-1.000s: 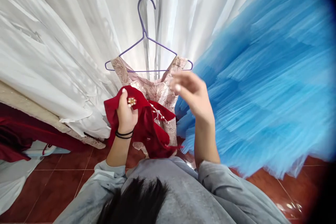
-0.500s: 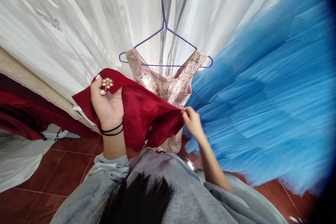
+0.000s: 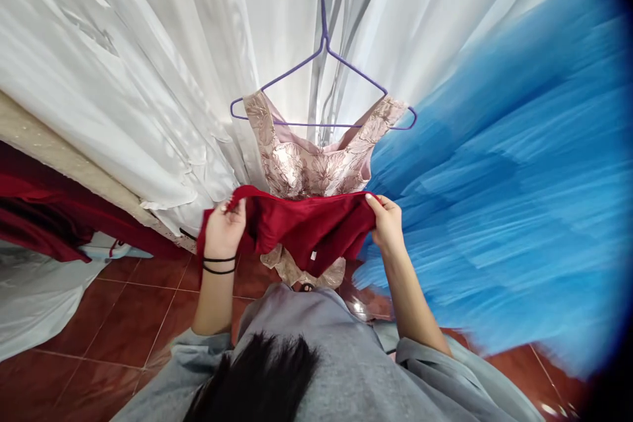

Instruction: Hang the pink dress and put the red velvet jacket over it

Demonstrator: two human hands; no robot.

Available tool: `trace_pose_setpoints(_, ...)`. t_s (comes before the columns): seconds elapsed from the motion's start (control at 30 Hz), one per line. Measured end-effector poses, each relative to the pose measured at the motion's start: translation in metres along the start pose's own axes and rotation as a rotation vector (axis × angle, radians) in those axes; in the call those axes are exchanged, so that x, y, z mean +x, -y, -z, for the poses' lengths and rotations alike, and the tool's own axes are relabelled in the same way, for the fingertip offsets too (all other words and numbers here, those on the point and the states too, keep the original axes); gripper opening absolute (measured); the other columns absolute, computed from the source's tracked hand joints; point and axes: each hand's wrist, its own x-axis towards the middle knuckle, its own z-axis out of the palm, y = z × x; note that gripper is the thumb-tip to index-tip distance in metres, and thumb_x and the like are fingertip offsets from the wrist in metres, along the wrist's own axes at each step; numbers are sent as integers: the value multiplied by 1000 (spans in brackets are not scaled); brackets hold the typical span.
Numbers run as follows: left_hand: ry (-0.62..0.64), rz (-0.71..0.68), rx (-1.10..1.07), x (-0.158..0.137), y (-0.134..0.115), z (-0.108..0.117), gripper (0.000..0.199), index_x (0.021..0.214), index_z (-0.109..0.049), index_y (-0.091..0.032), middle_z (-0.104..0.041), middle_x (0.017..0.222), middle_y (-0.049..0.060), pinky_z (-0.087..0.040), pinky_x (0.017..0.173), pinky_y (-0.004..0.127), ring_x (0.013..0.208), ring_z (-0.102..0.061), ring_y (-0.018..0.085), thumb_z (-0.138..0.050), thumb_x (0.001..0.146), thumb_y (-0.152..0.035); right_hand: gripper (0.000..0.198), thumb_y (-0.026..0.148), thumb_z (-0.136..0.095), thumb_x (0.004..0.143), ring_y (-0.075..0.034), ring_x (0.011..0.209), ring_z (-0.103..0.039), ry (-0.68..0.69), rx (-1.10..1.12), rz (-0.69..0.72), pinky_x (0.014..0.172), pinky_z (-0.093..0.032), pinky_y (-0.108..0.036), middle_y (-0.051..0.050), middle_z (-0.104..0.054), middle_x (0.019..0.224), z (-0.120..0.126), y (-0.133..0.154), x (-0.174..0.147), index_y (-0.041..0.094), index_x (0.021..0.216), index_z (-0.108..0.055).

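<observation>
A dark red cloth garment (image 3: 309, 221) is stretched between my two hands, in front of the middle of a pink-gold floral dress. Its exact kind cannot be made out; a small white tag shows on its lower part. My left hand (image 3: 226, 227), with two black bands at the wrist, grips the left end by the upper edge. At the right end my right hand (image 3: 387, 221) pinches the same edge between thumb and fingers. The floral dress (image 3: 321, 168) hangs by its straps from a purple hanger (image 3: 324, 46); the red cloth covers its waist.
White curtains (image 3: 198, 46) hang behind the dress. Layered blue tulle (image 3: 504, 211) fills the right side, close to my right arm. Dark red fabric (image 3: 59, 211) and white sheer cloth (image 3: 44, 303) lie at the left. Red tiles (image 3: 128, 323) cover the floor.
My left hand has turned over and moved down and right, and the flower-shaped pearl brooch is out of sight. The red cloth now spans level between both hands. My right hand has shifted slightly right.
</observation>
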Motion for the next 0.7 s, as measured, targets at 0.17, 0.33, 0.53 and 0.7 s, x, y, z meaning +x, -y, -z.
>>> trace_pose_setpoints(0.17,-155,414,-150,-30,36,-12,45,130,-55,-10,-71,79,6,-59,54,15,59,-69,10,-24,97,-2,65,49,-73,71,-22,74,-66,176,32,80,69,-57,-37,-3,-68,86,-46,11,-33,25,127,-52)
trace_pose_setpoints(0.33,33,516,-119,-59,53,-22,44,119,-65,-12,-73,71,3,-59,63,17,64,-71,10,-26,101,-8,85,40,-75,71,-33,118,-62,540,-430,346,99,-52,-47,-13,-64,131,-79,1,-71,25,147,-42)
trace_pose_setpoints(0.53,429,605,134,-61,52,-1,33,102,-72,-14,-77,106,11,-60,86,33,100,-74,21,-43,99,-29,31,22,-45,71,-25,79,-66,128,-404,356,77,-52,-37,-7,-73,88,-61,-8,-36,22,95,-64)
trace_pose_setpoints(0.7,738,138,874,2,15,7,46,115,-70,-14,-76,104,18,-58,74,32,88,-75,27,-70,83,-47,17,26,-49,67,-17,65,-54,-150,-192,338,64,-46,-29,-1,-64,70,4,22,-10,19,75,-62)
